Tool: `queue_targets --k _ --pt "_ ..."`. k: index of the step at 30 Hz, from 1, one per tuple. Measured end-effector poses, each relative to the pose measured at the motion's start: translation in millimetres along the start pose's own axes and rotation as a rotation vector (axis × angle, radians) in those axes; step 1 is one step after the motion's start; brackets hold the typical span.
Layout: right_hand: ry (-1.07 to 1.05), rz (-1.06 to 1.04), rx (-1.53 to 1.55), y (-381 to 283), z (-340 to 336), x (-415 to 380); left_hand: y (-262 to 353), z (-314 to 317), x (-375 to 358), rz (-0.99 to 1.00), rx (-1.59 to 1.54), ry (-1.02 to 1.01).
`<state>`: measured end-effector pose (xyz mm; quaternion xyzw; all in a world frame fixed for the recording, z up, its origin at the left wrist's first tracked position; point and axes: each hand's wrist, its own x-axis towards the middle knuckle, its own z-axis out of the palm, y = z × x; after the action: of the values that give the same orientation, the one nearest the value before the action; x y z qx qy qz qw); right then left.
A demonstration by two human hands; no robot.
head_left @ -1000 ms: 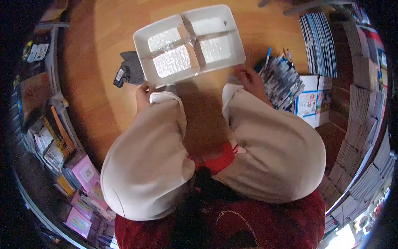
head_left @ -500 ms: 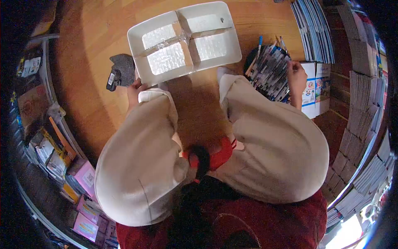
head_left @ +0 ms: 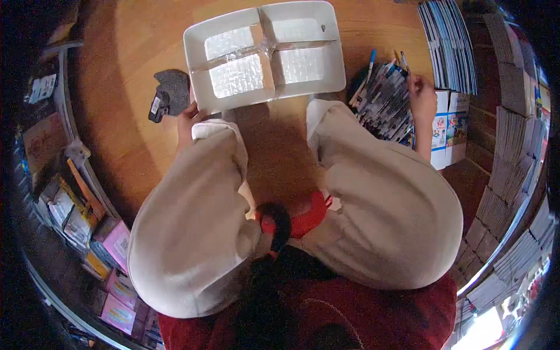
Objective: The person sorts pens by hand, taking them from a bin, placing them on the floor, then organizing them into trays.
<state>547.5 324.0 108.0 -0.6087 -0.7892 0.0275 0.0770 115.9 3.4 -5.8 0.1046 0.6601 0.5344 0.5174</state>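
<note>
A white tray with taped cardboard dividers making several compartments lies on the floor beyond my feet. One small dark spot or object shows in its far right compartment. My left hand is closed at the tray's near left corner, its fingers partly hidden. To the right sits a dense pile of pens, mostly dark and grey-white, with a blue-capped pen sticking out at the far end. My right hand is over the pile's right side, fingertips pinched on a slim pen that points away from me.
A dark grey piece with a white label lies left of the tray. Stacked booklets and a white-and-blue printed box stand at the right. Shelves with pink boxes line the left; paper stacks line the right.
My right hand has moved forward along the pile and its fingertips now meet a pen. The view has shifted slightly; my left hand stays at the tray corner.
</note>
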Motion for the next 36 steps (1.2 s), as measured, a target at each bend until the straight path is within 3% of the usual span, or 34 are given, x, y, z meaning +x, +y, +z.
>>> queue_targets --k 3,6,11,12,15,17,19,21,22,23,26,27,28,30,32,33,36 --pt "0.022 -0.269 0.174 -9 10 15 4 -1 0 0.055 0.131 0.0" --pt "0.053 -0.045 -0.24 -52 10 6 -8 -10 5 0.054 0.213 0.032" --pt "-0.03 0.257 -0.177 -42 2 -29 -2 -14 2 -0.054 0.207 -0.021" --pt "-0.04 0.319 -0.124 -36 -6 -36 -25 -52 12 -0.125 0.224 -0.05" --pt "0.053 0.437 0.084 15 -19 -55 -36 -160 43 0.202 0.462 -0.073" --pt "0.056 0.543 0.22 60 -17 -68 156 -41 -25 -0.133 0.738 0.012" --pt "0.047 0.698 0.34 84 -11 -79 224 22 -41 0.098 0.91 -0.222" --pt "0.069 0.809 0.519 119 32 -96 259 107 -46 0.103 1.038 -0.442" --pt "0.08 0.865 0.608 130 46 -101 252 141 -43 0.133 0.983 -0.587" --pt "0.007 0.709 0.9 95 29 -102 241 172 -37 0.167 0.922 -0.729" --pt "0.051 0.776 0.734 91 72 -116 176 271 -4 0.231 1.192 -1.022" --pt "0.064 0.704 0.574 94 80 -120 144 297 13 0.476 1.359 -1.018" --pt "0.076 0.625 0.417 103 93 -124 141 333 10 0.362 1.304 -0.988" --pt "0.004 0.485 0.272 115 99 -127 106 376 28 0.393 1.496 -1.05" --pt "-0.165 0.357 0.279 132 95 -130 35 398 31 0.403 1.26 -0.597" --pt "-0.143 0.42 0.256 129 97 -131 22 403 27 0.401 1.13 -0.376" --pt "-0.111 0.634 0.379 92 67 -119 10 411 12 0.377 1.037 -0.312"
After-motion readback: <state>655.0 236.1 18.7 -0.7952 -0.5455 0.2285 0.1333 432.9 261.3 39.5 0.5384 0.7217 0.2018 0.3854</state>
